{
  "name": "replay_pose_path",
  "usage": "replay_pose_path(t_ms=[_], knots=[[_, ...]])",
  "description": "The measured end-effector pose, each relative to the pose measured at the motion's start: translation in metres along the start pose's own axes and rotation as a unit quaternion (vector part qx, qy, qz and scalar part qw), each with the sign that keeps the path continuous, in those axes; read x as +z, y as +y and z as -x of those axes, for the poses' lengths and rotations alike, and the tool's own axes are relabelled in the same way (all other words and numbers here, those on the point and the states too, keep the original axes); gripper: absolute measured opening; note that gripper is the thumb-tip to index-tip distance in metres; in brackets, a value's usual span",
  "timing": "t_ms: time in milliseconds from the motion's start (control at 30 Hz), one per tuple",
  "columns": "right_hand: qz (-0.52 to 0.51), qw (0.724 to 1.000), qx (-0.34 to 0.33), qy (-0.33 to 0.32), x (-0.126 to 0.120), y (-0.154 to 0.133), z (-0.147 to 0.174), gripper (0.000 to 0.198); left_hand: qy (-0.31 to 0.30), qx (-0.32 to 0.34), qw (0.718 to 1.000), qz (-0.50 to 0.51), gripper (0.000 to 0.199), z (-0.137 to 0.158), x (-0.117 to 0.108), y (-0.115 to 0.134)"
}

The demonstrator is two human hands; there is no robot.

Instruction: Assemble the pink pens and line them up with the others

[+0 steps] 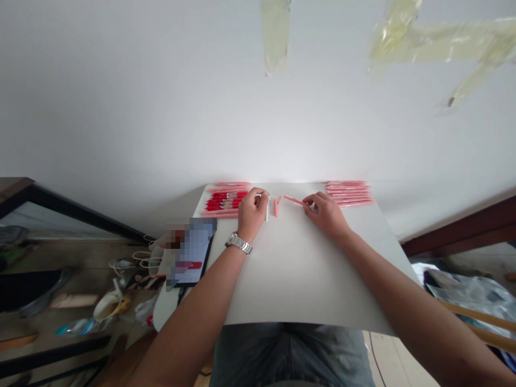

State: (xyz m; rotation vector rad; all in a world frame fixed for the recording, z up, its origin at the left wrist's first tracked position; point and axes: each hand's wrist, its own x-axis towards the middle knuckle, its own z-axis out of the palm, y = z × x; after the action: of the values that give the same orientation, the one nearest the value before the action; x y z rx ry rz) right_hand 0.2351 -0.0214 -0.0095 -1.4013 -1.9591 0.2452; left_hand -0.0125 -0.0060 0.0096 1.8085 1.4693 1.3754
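Tube (294,200) pinched in right hand (324,212), left hand (250,212) apart

Just one tube, thin and pink, above the far part of a white table (294,274). Left fingers curled close; can't tell if shut on anything. Just beside, one white stick (266,216), partly hidden. Between both hands, two small bits: one short pink piece (276,208) and one thin pink piece (279,199), too small to see well.

Near the right hand, one pile of pink pens (349,186), about seven, too close together to count for sure. Near the left hand, a bunch of red pens (220,204) between more pink pens (220,213), too mixed to count, partly hidden. On the left wrist, one silver watch (239,243). Farther left, one screen (195,252), partly blurred into squares. On the wall (161,107), strips of tape (276,37), cut off at the top and right.
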Motion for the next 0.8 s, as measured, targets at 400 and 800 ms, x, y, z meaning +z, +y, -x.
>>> replay_pose_path(t_ms=[400, 800], knots=[[-0.042, 0.998, -0.038, 0.014, -0.002, -0.005, -0.002, 0.016, -0.049, 0.042, 0.998, 0.006, 0.02, 0.004, 0.001, 0.008], [-0.067, 0.996, -0.067, -0.006, -0.007, -0.009, -0.001, 0.017, -0.128, 0.037, 0.989, 0.059, 0.022, 0.007, 0.003, 0.012]])
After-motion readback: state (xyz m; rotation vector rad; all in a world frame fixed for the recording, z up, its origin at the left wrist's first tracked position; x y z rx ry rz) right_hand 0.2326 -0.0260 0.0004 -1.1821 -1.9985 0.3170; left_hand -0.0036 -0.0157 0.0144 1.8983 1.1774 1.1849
